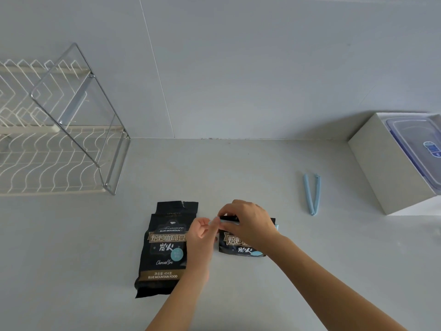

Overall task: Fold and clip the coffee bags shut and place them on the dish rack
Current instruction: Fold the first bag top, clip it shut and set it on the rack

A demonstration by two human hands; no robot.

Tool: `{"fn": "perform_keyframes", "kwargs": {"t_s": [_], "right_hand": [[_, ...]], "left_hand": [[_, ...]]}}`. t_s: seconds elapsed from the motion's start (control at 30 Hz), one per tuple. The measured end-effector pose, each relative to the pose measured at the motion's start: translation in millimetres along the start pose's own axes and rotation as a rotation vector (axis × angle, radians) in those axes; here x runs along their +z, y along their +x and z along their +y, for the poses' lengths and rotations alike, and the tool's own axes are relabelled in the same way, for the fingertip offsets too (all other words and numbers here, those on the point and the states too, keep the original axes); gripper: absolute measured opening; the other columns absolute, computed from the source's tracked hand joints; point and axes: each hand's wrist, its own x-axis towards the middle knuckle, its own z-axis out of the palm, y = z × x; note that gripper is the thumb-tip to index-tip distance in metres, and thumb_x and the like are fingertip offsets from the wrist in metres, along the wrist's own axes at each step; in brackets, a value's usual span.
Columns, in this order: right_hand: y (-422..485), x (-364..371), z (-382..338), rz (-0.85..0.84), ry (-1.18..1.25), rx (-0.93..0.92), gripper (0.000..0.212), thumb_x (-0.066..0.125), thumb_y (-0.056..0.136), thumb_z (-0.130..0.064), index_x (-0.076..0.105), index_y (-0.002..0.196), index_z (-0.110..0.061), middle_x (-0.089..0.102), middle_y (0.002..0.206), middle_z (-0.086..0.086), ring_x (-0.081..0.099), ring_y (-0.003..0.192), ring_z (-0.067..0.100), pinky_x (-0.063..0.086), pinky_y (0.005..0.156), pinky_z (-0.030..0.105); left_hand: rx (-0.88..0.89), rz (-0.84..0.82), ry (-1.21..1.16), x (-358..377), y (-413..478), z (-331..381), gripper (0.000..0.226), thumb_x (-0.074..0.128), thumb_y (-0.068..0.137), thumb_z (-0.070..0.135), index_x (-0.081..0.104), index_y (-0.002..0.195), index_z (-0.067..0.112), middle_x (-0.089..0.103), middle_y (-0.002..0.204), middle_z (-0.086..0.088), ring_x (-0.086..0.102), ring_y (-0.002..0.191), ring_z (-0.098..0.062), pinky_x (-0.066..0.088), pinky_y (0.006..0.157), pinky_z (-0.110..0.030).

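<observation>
The dish rack [59,149] blocks the counter's [238,168] back left corner; a white box [381,173] takes its right edge. The back strip between them lies open, while the unfolded coffee bag [164,247], the folded coffee bag [238,244] and a blue clip [312,194] lie farther forward.

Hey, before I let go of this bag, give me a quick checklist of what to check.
1. Right bag top folded over, right hand holding it: ok.
2. Blue clip latched across the fold, left hand pinching its end: cannot tell.
3. Left bag folded and clipped: not ok, top unfolded.
4. Spare clip open on counter: ok.
5. Dish rack has room on its lower shelf: ok.
</observation>
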Motion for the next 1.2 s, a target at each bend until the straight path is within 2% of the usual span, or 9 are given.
{"fn": "perform_keyframes", "kwargs": {"t_s": [0.17,0.33,0.47,0.6,0.77,0.87,1.03,1.1,1.2], "right_hand": [[-9,-5,4,0.038,0.189,0.024,0.008,0.066,0.080,-0.034,0.071,0.084,-0.029,0.061,0.087,-0.010,0.055,0.081,0.006,0.046,0.066,0.027],[-12,-3,-3,0.097,0.260,0.031,0.004,0.071,0.076,-0.020,0.068,0.073,-0.020,0.060,0.079,-0.004,0.055,0.074,0.012,0.051,0.066,0.039],[-16,0,-7,0.159,0.152,-0.058,0.009,0.065,0.082,-0.016,0.060,0.075,-0.012,0.058,0.077,0.000,0.051,0.071,0.015,0.049,0.060,0.039],[-21,-2,-7,0.188,0.075,-0.162,0.008,0.062,0.085,-0.012,0.059,0.079,-0.007,0.060,0.077,0.005,0.052,0.072,0.021,0.045,0.060,0.034],[-28,-12,-10,0.249,0.078,-0.247,0.008,0.065,0.083,-0.006,0.059,0.076,-0.005,0.060,0.072,0.006,0.053,0.068,0.022,0.045,0.059,0.033],[-30,-18,-15,0.286,0.062,-0.307,0.010,0.062,0.084,-0.007,0.058,0.075,-0.007,0.058,0.070,0.004,0.052,0.065,0.021,0.045,0.056,0.031],[-30,-20,-17,0.291,0.058,-0.365,0.010,0.062,0.084,-0.007,0.059,0.075,-0.009,0.057,0.069,0.004,0.051,0.062,0.021,0.044,0.055,0.029],[-32,-16,-12,0.247,0.080,-0.335,0.007,0.064,0.082,-0.005,0.061,0.076,-0.008,0.058,0.071,0.005,0.052,0.064,0.022,0.047,0.055,0.035],[-36,-8,-6,0.145,0.083,-0.282,0.003,0.063,0.084,-0.014,0.062,0.082,-0.012,0.059,0.078,0.002,0.053,0.071,0.019,0.049,0.057,0.038]], "left_hand": [[0.014,-0.141,0.066,1,-4,0,0.029,0.061,0.076,0.055,0.069,0.088,0.029,0.072,0.086,0.006,0.066,0.089,-0.009,0.049,0.082,-0.031],[-0.005,-0.187,0.069,5,-10,1,0.024,0.053,0.083,0.046,0.070,0.090,0.031,0.071,0.094,0.005,0.064,0.098,-0.008,0.047,0.094,-0.038],[0.015,-0.174,0.085,6,-12,5,0.022,0.053,0.086,0.047,0.068,0.092,0.031,0.070,0.089,0.012,0.062,0.083,0.006,0.047,0.086,-0.032],[0.094,-0.204,0.117,7,-15,8,0.030,0.047,0.087,0.046,0.066,0.100,0.025,0.067,0.105,0.002,0.060,0.099,-0.003,0.046,0.091,-0.030],[0.264,-0.215,0.110,12,-20,12,0.022,0.044,0.092,0.034,0.061,0.097,0.021,0.067,0.087,0.009,0.060,0.086,-0.006,0.045,0.078,-0.015],[0.281,-0.199,0.096,12,-18,14,0.018,0.044,0.092,0.033,0.061,0.094,0.024,0.066,0.087,0.011,0.061,0.087,-0.005,0.045,0.079,-0.016],[0.245,-0.157,0.143,10,-14,16,0.025,0.048,0.095,0.029,0.057,0.095,0.053,0.054,0.124,0.002,0.042,0.128,-0.010,0.036,0.103,-0.029],[0.224,-0.180,0.186,7,-11,10,0.018,0.049,0.095,0.027,0.056,0.104,0.041,0.054,0.126,-0.004,0.044,0.128,-0.015,0.038,0.105,-0.037],[0.189,-0.184,0.203,4,-12,-1,0.016,0.050,0.095,0.025,0.057,0.108,0.019,0.062,0.109,-0.006,0.058,0.106,-0.016,0.047,0.089,-0.034]]}}
